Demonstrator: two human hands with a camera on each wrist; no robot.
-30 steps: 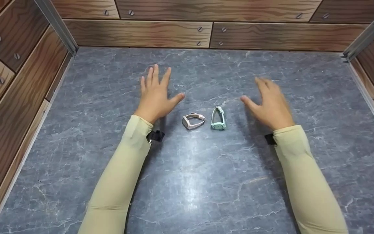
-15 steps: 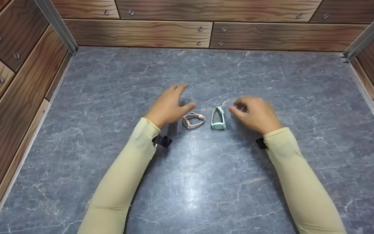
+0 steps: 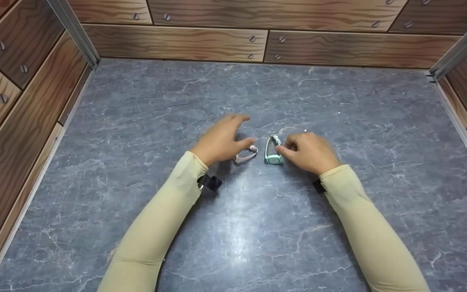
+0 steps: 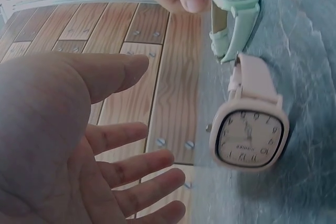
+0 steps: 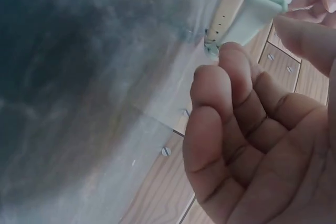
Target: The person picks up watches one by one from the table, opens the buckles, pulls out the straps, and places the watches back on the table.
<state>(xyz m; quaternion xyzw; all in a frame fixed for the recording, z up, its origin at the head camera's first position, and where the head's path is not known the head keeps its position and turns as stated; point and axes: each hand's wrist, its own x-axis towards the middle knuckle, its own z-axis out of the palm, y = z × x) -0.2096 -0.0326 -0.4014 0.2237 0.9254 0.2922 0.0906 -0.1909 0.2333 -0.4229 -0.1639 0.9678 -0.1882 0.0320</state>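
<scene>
A pale pink wristwatch (image 4: 251, 135) with a squarish numbered dial stands on the tabletop, its strap closed in a loop. My left hand (image 3: 220, 140) is just over it, fingers spread loosely and thumb apart, gripping nothing; in the head view it hides part of the pink watch. To the right stands a mint green wristwatch (image 3: 274, 159), its strap also looped. Beside it, my right hand (image 3: 308, 152) has its fingers bent, with the thumb held away from them. The right thumb (image 5: 304, 40) is close to the mint watch's case; whether it touches, I cannot tell.
Grey marbled tabletop (image 3: 237, 227) lies under both watches. Wood-plank panels (image 3: 176, 42) wall it at the back and both sides, with metal posts (image 3: 73, 32) at the far corners. A dark band (image 3: 213, 183) shows at the left wrist.
Both hands have come inward and nearer to me, toward the watches. The left now partly covers the pink watch; the right has bent its fingers beside the mint one. The head view has shifted slightly.
</scene>
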